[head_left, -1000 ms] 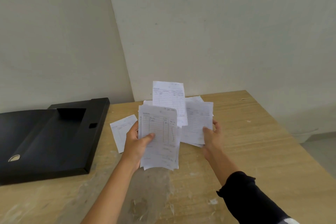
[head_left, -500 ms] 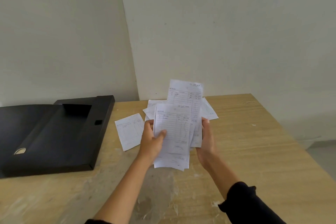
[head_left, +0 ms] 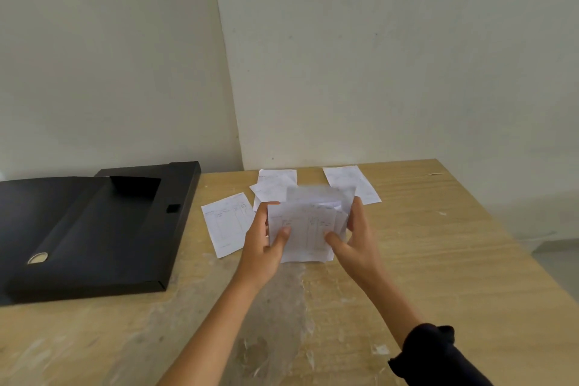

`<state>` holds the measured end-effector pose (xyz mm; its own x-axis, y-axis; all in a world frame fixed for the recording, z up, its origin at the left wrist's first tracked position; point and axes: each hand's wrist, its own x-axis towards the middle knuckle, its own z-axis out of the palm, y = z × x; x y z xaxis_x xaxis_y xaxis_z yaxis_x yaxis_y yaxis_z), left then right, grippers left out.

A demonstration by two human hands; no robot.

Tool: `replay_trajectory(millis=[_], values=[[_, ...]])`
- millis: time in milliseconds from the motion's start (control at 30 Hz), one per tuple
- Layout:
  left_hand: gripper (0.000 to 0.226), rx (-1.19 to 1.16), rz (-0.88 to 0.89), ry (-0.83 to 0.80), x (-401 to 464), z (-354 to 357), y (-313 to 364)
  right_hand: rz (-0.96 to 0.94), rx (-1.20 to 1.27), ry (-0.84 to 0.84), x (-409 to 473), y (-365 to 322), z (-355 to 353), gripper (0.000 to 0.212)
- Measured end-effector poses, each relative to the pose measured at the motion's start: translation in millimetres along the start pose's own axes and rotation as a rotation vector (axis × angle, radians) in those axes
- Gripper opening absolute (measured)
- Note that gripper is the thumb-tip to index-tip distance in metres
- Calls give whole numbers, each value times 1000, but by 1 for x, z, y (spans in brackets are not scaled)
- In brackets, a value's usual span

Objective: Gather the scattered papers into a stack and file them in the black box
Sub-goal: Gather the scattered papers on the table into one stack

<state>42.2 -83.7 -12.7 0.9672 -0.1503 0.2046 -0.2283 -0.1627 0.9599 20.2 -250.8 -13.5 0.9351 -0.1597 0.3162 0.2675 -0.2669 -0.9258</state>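
I have lowered the stack (head_left: 305,229); left hand (head_left: 263,247) and right hand (head_left: 354,241) grip its sides. I should tap edges level.

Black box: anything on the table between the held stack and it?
Only one loose sheet, flat on the table between the stack and the black box. Carried above the table, the stack should clear it. Left hand and right hand grip the stack.
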Motion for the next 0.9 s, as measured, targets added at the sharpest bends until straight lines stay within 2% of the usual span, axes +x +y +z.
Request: replay_trajectory(millis=[167, 400, 467, 567, 633, 700, 800, 900], values=[[40, -37, -32, -14, -7, 6, -5, 93, 58, -50, -7, 4, 10, 48], [44, 67, -141, -33, 9, 0, -5, 256, -121, -45, 17, 9, 22, 30], [45, 243, -194, -13, 20, -10, -18, 326, -171, -72, 38, 10, 27, 30], [49, 782, -358, 102, 33, -26, -51, 437, -210, -137, 72, 15, 41, 32], [46, 938, -475, 165, 38, -33, -63, 478, -267, -170, 95, 19, 53, 33], [47, 917, -510, 207, 43, -38, -67, 476, -365, -161, 116, 23, 65, 33], [59, 775, -547, 294, 55, -45, -61, 451, -659, -161, 136, 33, 82, 42], [70, 655, -592, 368, 61, -51, -54, 518, -855, -192, 142, 45, 97, 47]])
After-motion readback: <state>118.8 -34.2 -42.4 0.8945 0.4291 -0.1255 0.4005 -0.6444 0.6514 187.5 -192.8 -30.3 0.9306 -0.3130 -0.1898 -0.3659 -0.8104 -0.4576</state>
